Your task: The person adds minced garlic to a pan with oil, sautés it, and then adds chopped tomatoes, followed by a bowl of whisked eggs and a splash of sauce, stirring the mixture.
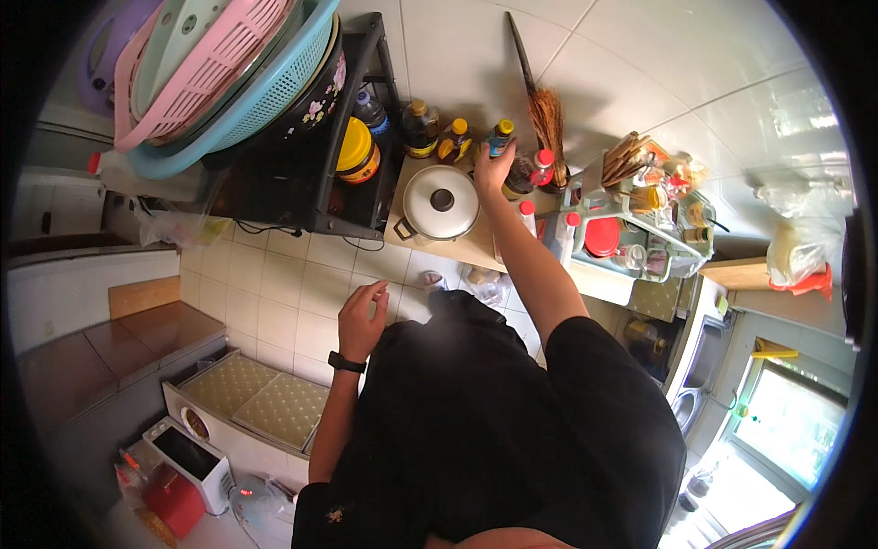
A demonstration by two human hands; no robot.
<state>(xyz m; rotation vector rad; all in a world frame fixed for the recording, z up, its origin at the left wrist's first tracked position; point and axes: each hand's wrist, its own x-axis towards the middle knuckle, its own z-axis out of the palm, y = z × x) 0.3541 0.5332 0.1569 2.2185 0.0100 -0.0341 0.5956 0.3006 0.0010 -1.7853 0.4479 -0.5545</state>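
My right hand reaches to the back of the counter and grips a small sauce bottle with a yellow cap and a blue label. Just in front of that hand sits a white lidded pot with a black knob. To the bottle's left stand a dark bottle with a yellow cap and a larger dark bottle. On its right is a bottle with a red cap. My left hand hangs over the floor, fingers loosely curled, holding nothing.
A black metal rack at left carries stacked plastic baskets and a yellow-lidded jar. A straw brush leans on the tiled wall. At right, a green plastic shelf holds chopsticks and jars. A plastic bag lies on the floor.
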